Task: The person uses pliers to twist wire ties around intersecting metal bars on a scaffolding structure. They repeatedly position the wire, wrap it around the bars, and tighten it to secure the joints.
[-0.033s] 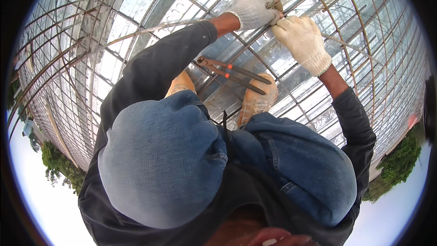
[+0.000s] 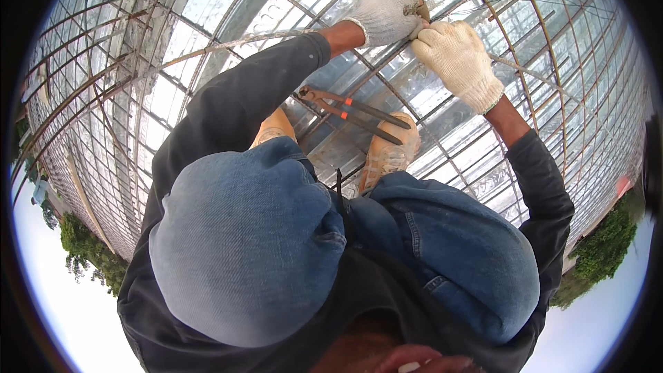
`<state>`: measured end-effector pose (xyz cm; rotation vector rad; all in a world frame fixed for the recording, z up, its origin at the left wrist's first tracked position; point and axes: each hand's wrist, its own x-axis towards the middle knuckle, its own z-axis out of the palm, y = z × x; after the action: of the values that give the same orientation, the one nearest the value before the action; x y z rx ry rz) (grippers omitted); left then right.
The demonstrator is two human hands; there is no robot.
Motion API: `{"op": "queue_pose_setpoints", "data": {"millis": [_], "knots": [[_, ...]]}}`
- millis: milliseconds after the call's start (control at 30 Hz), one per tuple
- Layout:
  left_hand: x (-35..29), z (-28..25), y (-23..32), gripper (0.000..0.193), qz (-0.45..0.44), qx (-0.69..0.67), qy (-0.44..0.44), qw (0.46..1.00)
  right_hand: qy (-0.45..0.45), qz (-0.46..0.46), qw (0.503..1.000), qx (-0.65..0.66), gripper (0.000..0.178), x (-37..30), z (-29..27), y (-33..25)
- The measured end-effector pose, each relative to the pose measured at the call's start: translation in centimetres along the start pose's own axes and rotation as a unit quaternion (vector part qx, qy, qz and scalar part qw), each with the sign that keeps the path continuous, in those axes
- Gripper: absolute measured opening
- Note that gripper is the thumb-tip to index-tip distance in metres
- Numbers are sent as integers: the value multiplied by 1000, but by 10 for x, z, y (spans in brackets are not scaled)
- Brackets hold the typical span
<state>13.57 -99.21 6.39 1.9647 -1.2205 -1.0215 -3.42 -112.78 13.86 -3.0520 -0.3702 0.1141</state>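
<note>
Both gloved hands meet at 1 crossing of the rebar grid [image 2: 525, 34], the left hand [image 2: 387, 15] and right hand [image 2: 459, 55] with fingers pinched narrow around what looks like thin tie wire, though the wire itself is too small to tell. Such wire likely bends easily and is best gripped near its ends; the bar beneath is stiff and heavy, its long axis running from upper left to lower right. Long-handled pincers [image 2: 356, 112] lie on the grid by the shoes.

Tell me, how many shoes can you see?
2. One tan shoe sits left of the pliers, partly behind a knee. The other shoe sits right, under the pliers' handles. Both stand on the bar grid.
</note>
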Motion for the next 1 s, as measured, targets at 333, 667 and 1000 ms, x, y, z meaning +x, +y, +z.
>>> {"op": "queue_pose_setpoints", "data": {"millis": [333, 667, 1000], "knots": [[3, 2, -30, 56, 69, -77, 33, 994, -10, -47, 999, 0, 23, 26, -2, 33], [-12, -5, -19, 58, 32, -190, 5, 981, -149, 57, 986, -40, 18, 29, -7, 8], [-7, 2, -29, 52, 60, -46, 44, 996, 14, 407, 901, 148, 41, 25, 17, -50]]}}
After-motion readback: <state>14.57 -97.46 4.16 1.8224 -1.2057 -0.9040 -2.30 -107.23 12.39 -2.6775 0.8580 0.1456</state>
